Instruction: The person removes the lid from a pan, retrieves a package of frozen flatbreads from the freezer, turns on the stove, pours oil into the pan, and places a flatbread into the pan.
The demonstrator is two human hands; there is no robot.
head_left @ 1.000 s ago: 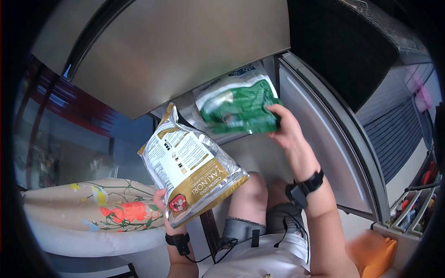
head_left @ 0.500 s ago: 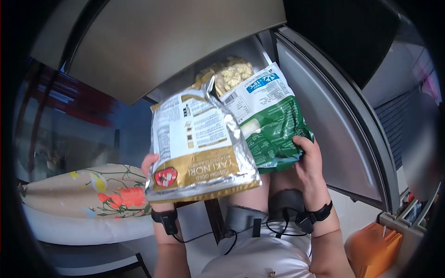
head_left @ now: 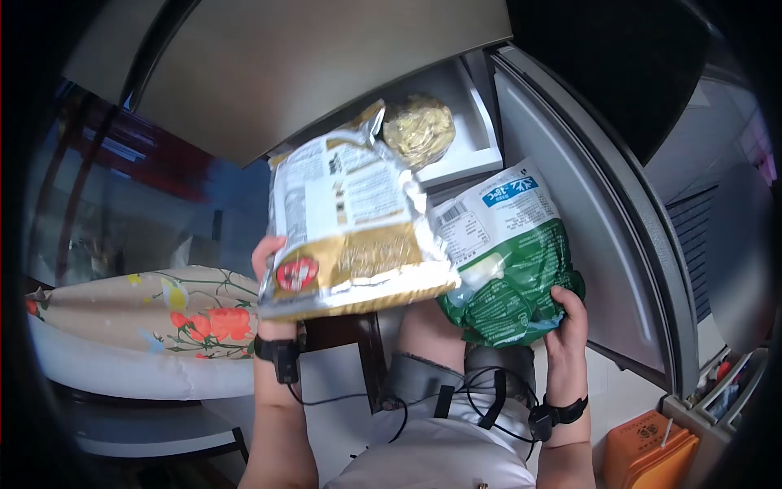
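My left hand [head_left: 266,254] grips the left edge of a gold, white and silver seaweed packet [head_left: 358,216], with most of its fingers hidden underneath. On the other side, my right hand [head_left: 568,322] holds a green and white frozen food bag [head_left: 509,253] near its lower right corner, thumb on top. The packet overlaps the bag's left edge slightly. Beyond them, a clear bag of pale yellowish pieces [head_left: 419,130] lies in a white pulled-out drawer [head_left: 464,167], partly behind the packet.
An open appliance door [head_left: 603,220] stands to the right, and a steel front panel [head_left: 326,65] spans above the drawer. At lower left is a flower-patterned cloth cover [head_left: 204,314]. An orange box [head_left: 652,444] sits at lower right. Cables run between my wristbands.
The green bag has moved down and to the right, away from the drawer. The seaweed packet has shifted slightly up and tilted. More of the drawer and the clear bag now shows.
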